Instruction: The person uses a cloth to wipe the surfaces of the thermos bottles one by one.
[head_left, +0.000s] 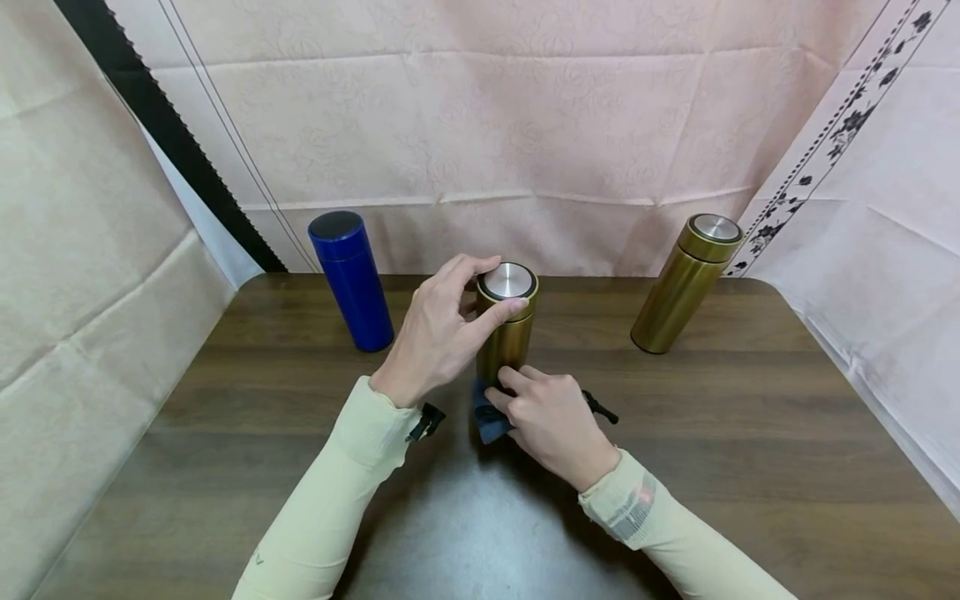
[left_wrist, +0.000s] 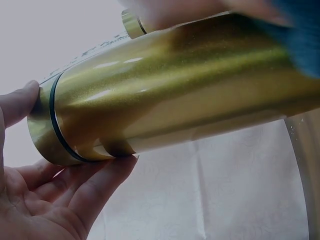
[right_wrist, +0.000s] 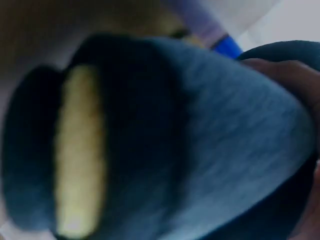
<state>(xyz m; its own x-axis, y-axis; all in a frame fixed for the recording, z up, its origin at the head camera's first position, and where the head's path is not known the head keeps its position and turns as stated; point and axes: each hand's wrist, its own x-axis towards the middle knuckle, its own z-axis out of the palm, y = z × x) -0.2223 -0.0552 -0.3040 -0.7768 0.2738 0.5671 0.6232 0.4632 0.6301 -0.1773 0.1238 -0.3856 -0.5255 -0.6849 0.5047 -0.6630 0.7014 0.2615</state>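
A gold thermos (head_left: 506,346) with a silver-topped lid is in front of me, near the middle of the table. My left hand (head_left: 441,321) grips it round the lid, thumb on one side and fingers on the other, as the left wrist view shows on the thermos (left_wrist: 175,95). Low on its body, my right hand (head_left: 553,423) holds a blue cloth (head_left: 490,423) against the side. Close up in the right wrist view, the bunched cloth (right_wrist: 235,135) shows a yellow strip. The hand and cloth hide the thermos's base, so I cannot tell whether it touches the table.
A blue thermos (head_left: 352,287) stands at the back left of the brown wooden table (head_left: 247,467). Another gold thermos (head_left: 682,292) stands at the back right. Pale cloth hangings (head_left: 480,133) enclose the table behind and at both sides.
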